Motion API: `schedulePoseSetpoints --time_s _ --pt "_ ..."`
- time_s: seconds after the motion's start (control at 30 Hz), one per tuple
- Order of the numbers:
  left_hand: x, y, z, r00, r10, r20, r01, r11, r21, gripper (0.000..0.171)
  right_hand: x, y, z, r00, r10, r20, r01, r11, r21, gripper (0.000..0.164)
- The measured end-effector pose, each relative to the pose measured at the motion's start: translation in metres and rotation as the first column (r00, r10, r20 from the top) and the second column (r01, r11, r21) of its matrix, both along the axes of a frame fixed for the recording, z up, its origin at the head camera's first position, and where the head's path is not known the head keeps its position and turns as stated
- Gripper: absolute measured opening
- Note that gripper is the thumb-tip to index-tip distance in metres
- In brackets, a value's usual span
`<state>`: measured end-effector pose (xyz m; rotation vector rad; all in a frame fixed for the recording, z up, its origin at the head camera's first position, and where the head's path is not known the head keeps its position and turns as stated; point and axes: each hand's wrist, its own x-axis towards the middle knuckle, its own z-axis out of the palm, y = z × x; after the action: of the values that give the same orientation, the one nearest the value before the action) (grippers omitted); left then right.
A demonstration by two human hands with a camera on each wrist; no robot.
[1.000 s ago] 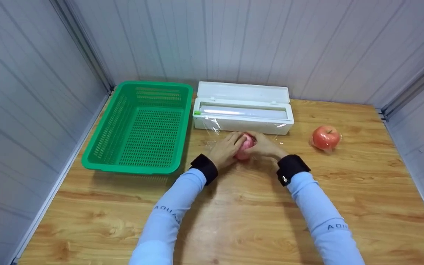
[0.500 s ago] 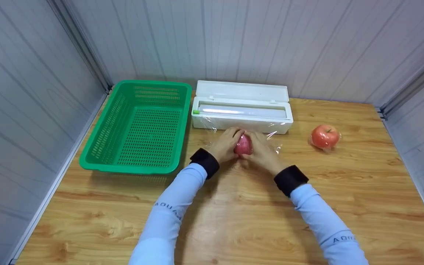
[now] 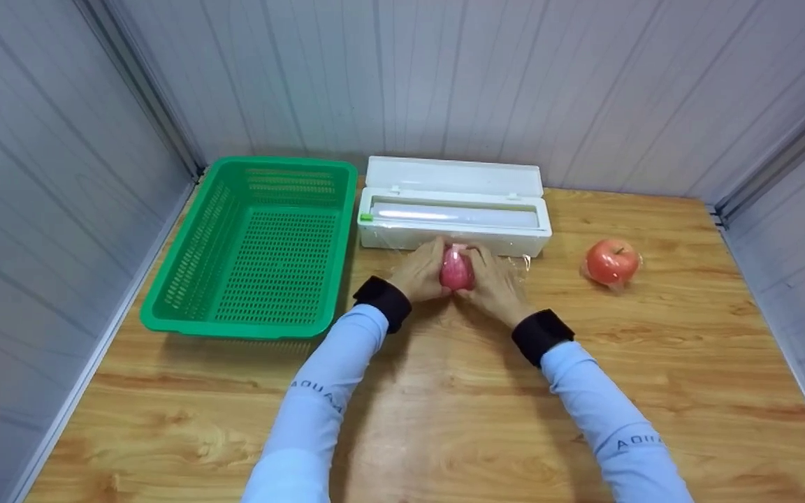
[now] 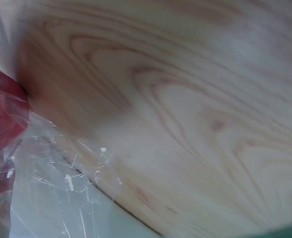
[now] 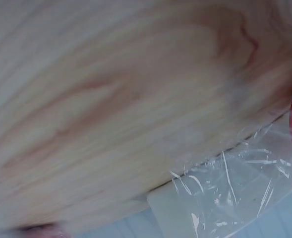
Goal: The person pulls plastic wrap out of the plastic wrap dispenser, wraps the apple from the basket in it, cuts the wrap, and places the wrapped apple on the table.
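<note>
Between the two hands a red apple (image 3: pixel 456 270) sits on the table just in front of the white box. My left hand (image 3: pixel 419 274) grips it from the left, and my right hand (image 3: pixel 497 288) grips its right side, fingers curled about it. Clear plastic wrap (image 4: pixel 69 183) spreads from the apple toward the box; in the right wrist view the same wrinkled film (image 5: pixel 230 183) shows beside the fruit. Only part of the apple (image 4: pixel 4 111) shows at the left edge of the left wrist view. The hands cover its sides.
A white cling film box (image 3: pixel 455 241) with raised lid and a film roll (image 3: pixel 455 214) inside stands at the back. At left is a green basket (image 3: pixel 340 279). Another apple (image 3: pixel 612 263), wrapped in film, sits at right on the wooden table (image 3: pixel 430 419).
The right hand has come lower round the apple's right side, and the left hand has shifted slightly. The apple stays between them. The whole view has shifted a little left.
</note>
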<state>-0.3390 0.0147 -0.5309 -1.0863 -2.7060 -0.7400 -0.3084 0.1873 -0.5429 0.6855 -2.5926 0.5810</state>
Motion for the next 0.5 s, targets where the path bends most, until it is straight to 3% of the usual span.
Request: schedulePoseSetpoints --time_s 0.13,0.23,0.4,0.5 --pt "0.0 -0.002 0.0 0.998 0.063 0.022 -0.063 0.998 0.009 0.071 -0.004 0.0 0.004 0.996 0.035 0.083 -0.032 0.999 -0.039 0.07" --pt "0.0 -0.003 0.001 0.994 0.106 0.028 -0.106 0.994 0.008 0.07 -0.006 0.001 0.005 0.996 0.053 0.075 -0.049 0.997 -0.053 0.068" --pt "-0.002 -0.004 0.002 0.993 0.115 0.03 -0.116 0.993 0.035 0.071 -0.01 0.001 0.006 0.996 0.086 0.032 -0.082 0.992 -0.093 0.062" --pt "-0.004 -0.004 0.002 0.993 0.106 0.052 -0.109 0.992 0.057 0.071 -0.012 0.001 0.007 0.994 0.092 0.059 -0.085 0.99 -0.116 0.06"
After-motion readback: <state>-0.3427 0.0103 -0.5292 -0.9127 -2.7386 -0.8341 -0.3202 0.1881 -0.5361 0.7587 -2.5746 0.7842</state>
